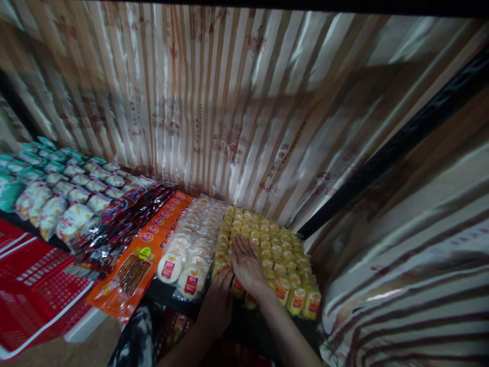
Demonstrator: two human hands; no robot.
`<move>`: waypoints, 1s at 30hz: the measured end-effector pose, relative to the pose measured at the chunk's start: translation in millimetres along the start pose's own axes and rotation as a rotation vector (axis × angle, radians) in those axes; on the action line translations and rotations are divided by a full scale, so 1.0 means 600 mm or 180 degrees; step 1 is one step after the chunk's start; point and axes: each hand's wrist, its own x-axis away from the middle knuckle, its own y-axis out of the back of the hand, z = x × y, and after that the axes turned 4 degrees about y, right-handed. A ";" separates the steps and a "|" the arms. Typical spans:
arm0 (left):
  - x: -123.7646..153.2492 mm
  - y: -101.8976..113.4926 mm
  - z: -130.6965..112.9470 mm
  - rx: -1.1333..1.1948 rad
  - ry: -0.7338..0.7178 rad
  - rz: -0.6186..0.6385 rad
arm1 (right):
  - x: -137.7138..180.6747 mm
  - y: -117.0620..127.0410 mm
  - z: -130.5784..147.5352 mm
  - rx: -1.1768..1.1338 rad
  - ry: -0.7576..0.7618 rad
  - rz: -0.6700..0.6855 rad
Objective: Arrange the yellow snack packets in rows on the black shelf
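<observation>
Rows of small yellow snack packets (280, 255) stand on a black shelf (252, 318). My right hand (246, 262) lies flat on top of them near the left rows, fingers stretched forward. At the front left corner of the yellow packets rests my left hand (221, 288), its fingers lying against the front packets; the fingertips are partly in shadow. Directly left of the yellow packets are two rows of round white rice crackers (191, 278) in clear wrappers. Beside the crackers lies an orange bag of brown stick snacks (133, 272).
Dark shiny packets (126, 224), white-and-blue snack bags (78, 214) and teal packets (38, 158) fill the shelf's left side. A red plastic basket (34, 285) sits below left. Striped printed sheeting (229, 102) hangs behind, and a black diagonal post (382, 163) stands at right.
</observation>
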 end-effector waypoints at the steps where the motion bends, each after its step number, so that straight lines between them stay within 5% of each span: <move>1: 0.001 -0.001 0.001 -0.0016 0.0002 0.0004 | -0.004 0.002 -0.002 -0.0012 -0.0021 0.0009; 10: 0.007 -0.003 0.002 -0.0311 0.0045 -0.0009 | -0.119 0.021 -0.038 0.0283 -0.0269 0.0162; 26: 0.006 -0.011 0.013 -0.0383 -0.0215 -0.0178 | -0.182 0.013 -0.065 0.0351 -0.0175 0.0198; 30: 0.005 -0.001 0.004 -0.0330 -0.0127 -0.0097 | -0.161 0.022 -0.070 0.0031 -0.0150 -0.0330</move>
